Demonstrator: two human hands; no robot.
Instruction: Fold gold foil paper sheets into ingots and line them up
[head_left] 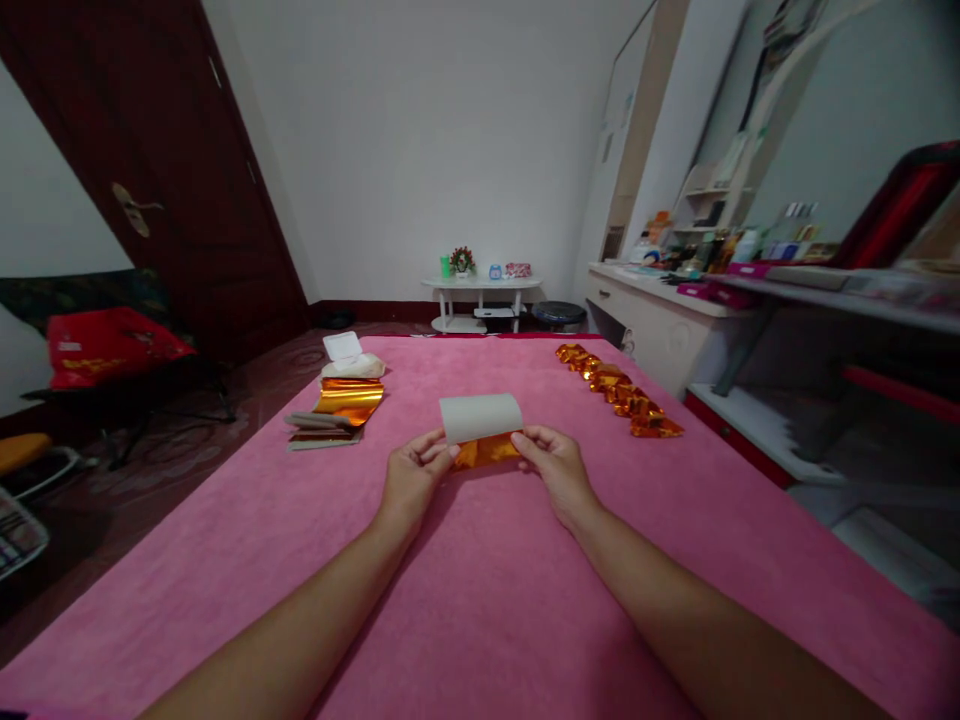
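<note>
Both of my hands hold one sheet of gold foil paper (481, 430) over the middle of the pink cloth. Its white back curls up and toward me; the shiny orange-gold side shows below. My left hand (411, 477) pinches the sheet's left edge with closed fingers. My right hand (553, 465) pinches the right edge the same way. A stack of flat gold sheets (349, 400) lies to the left. A row of several folded gold pieces (619, 392) runs along the right side.
The pink cloth (480, 600) covers a wide surface that fills the foreground. A white open pack (351, 358) sits behind the gold stack. A dark red door (150, 180) stands at left, a small white table (480, 295) at the far wall, shelves and a desk (675, 300) at right.
</note>
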